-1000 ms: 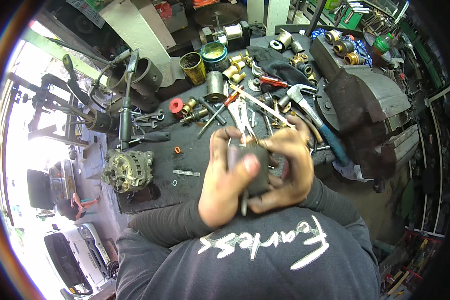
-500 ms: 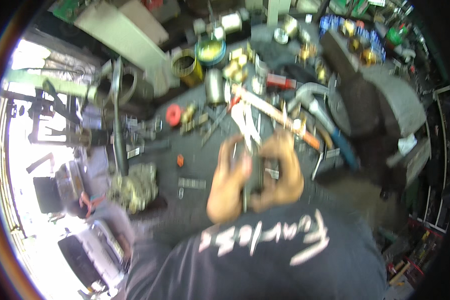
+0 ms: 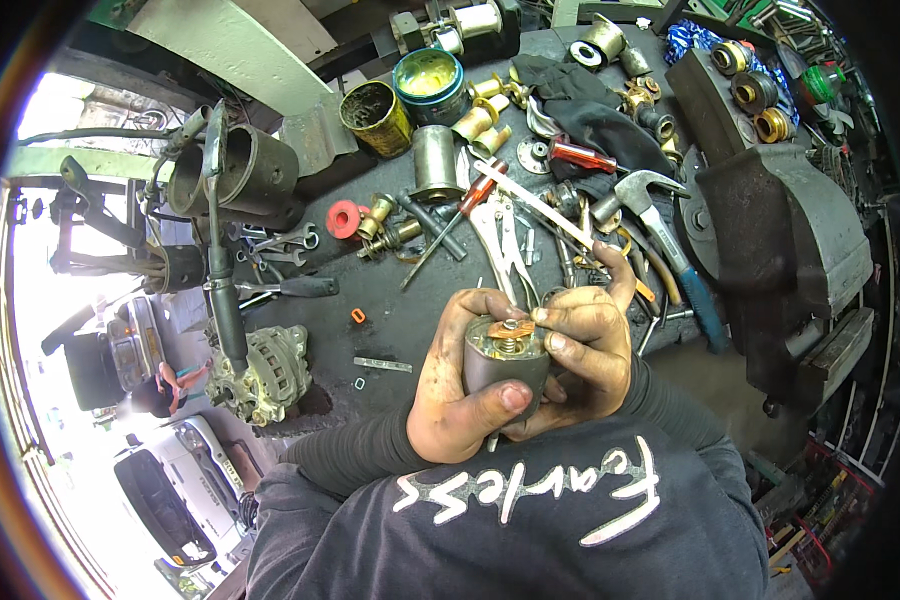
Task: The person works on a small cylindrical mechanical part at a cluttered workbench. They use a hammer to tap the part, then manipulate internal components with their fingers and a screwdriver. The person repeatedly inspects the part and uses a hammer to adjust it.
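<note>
My left hand wraps round a dark metal solenoid housing, thumb across its front. Its open end faces up, showing a copper contact plate on a central stem with a coil spring below. At the right rim, my right hand is closed, thumb and fingertips pinched beside the plate and the index finger raised. Whatever is between those fingertips is too small to make out. Just beyond lie locking pliers, a red-handled screwdriver and a claw hammer with a blue grip.
On the dark bench stand a yellow can, a grease tub and a metal cylinder. An alternator sits at the left edge. A large dark vise stands to the right.
The housing now tilts with its open end toward me, so the copper plate and spring show. My right hand has come up to its rim. The view has sharpened from a blur.
</note>
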Demonstrator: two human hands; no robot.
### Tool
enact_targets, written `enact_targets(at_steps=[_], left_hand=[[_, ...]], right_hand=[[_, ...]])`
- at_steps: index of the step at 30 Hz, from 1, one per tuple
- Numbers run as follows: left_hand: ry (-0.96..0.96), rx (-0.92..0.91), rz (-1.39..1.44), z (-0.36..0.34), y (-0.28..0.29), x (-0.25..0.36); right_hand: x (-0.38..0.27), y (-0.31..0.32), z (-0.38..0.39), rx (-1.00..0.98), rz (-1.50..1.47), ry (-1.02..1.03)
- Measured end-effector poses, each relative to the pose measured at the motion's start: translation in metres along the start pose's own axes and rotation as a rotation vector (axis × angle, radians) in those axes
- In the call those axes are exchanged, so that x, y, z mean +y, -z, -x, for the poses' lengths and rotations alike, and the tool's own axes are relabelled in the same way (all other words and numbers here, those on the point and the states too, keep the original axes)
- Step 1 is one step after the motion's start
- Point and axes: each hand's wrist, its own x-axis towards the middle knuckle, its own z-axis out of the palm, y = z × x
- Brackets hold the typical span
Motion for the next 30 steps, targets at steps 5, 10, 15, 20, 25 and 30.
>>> enact_targets(at_steps=[5,10,15,20,25,30], left_hand=[[-0.05,0.007,0.027,0.002,0.0,-0.007],[-0.088,-0.013,0.029,0.0,-0.002,-0.008],[0.01,0.049,-0.098,0.003,0.002,-0.004],[0.0,0.089,-0.223,0.005,0.004,-0.008],[-0.055,0.101,-0.362,0.007,0.006,-0.01],[-0.127,0.118,-0.332,0.011,0.006,-0.017]], right_hand=[[0.0,0.004,0.004,0.008,0.039,0.024],[-0.002,0.004,0.0,0.043,0.054,0.043],[-0.006,0.001,0.001,0.05,0.039,-0.013],[-0.009,0.004,-0.001,0.004,0.005,-0.076],[-0.012,0.006,-0.003,-0.002,0.038,-0.085],[-0.007,0.004,0.004,0.057,0.038,0.009]])
